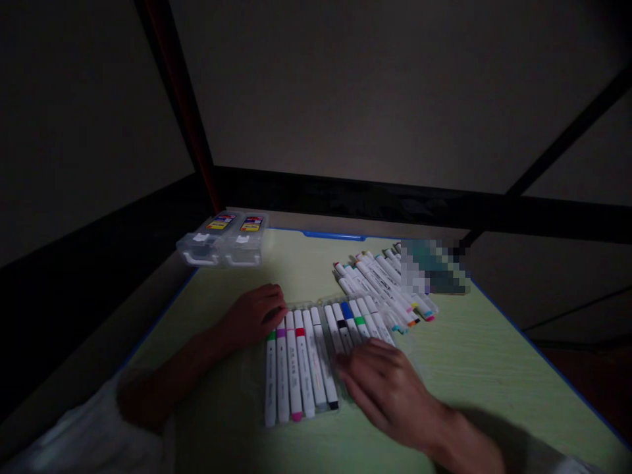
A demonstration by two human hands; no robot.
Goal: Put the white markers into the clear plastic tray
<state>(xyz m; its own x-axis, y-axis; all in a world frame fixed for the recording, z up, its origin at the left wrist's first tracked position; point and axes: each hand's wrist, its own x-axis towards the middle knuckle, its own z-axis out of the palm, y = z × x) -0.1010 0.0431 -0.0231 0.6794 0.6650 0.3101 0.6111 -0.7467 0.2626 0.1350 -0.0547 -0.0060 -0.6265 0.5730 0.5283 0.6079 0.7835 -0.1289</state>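
Two clear plastic marker cases lie side by side on the table, both holding white markers. The left marker case (326, 407) has a row with green, purple, pink, red and black bands or ends. In the right one, markers (362, 320) show black, blue and green bands. My left hand (254, 315) is at the upper left corner of the left case, thumb and curled fingers closed around the edge by the marker caps. My right hand (388, 388) lies over the lower part of the right case, its fingers bent together. What they pinch, if anything, is hidden.
Beyond the right case lies a loose heap of white markers (382, 280) with coloured ends. A blurred, pixelated flat object (434, 266) is beside it. Two clear lidded boxes (224, 240) with handles stand at the table's far left corner. The pale green table (296, 276) has a blue edge.
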